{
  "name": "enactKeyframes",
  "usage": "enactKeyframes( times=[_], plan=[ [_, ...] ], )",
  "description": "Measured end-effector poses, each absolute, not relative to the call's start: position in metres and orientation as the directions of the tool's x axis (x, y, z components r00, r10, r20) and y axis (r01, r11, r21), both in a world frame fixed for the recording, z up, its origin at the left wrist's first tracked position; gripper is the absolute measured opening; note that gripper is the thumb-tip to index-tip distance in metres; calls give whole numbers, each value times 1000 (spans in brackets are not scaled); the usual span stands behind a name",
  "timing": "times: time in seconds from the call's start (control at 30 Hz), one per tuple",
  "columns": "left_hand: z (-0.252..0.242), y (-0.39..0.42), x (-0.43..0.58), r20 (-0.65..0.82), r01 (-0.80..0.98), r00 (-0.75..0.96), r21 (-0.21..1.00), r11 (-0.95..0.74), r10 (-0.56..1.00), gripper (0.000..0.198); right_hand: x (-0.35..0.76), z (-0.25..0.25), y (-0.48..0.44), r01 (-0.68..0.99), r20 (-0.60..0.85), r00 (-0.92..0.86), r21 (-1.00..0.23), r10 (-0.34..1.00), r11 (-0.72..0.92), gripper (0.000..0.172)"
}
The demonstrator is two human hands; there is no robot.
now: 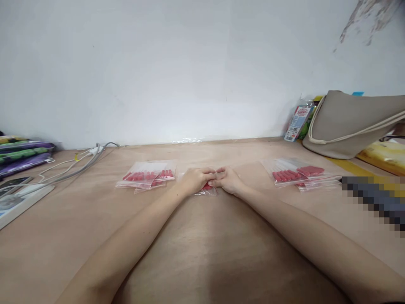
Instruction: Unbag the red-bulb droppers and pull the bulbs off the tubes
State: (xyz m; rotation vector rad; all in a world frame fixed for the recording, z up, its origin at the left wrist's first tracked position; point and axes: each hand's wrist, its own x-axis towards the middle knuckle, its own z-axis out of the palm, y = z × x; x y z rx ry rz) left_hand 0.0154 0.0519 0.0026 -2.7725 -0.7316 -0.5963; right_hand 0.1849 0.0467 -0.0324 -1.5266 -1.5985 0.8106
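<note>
My left hand point(196, 179) and my right hand point(228, 179) meet at the middle of the table, fingers curled and pressed together on a small clear plastic bag of red sticks point(208, 189). Most of that bag is hidden under the hands. A pile of similar clear bags with red sticks point(147, 176) lies just left of my left hand. Another pile of such bags point(299, 174) lies to the right of my right hand.
The brown table point(202, 249) ends at a white wall. Grey cables point(79, 162) and purple and green packets point(22, 154) lie at the left, with a flat white device point(19, 200). A beige bag point(351, 124), a snack packet point(299, 122) and yellow packaging point(384, 156) sit at the right.
</note>
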Motion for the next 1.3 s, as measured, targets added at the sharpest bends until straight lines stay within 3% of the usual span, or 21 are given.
enactKeyframes(
  times=[0.23, 0.47, 0.83, 1.03, 1.23, 1.3],
  plan=[
    [-3, 55, 13, 551, 575, 718, -124, -809, 426, 23, 185, -23, 37, 520, 55, 33, -854, 998, 29, 65],
    [3, 52, 16, 426, 604, 759, -176, -777, 493, 24, 192, -25, 42, 463, 33, -28, -885, 999, 42, 63],
    [6, 53, 16, 400, 568, 796, -233, -789, 455, 19, 190, -27, 50, 445, 68, -22, -893, 997, 71, 55],
    [8, 52, 18, 364, 562, 816, -315, -764, 450, 18, 195, -24, 45, 442, 81, -52, -892, 995, 96, 43],
    [8, 51, 16, 362, 575, 806, -290, -765, 468, 21, 194, -24, 36, 445, 140, -156, -874, 978, 196, 14],
    [8, 51, 15, 358, 586, 799, -280, -760, 484, 21, 194, -25, 32, 437, 166, -197, -868, 966, 238, 14]
  ],
)
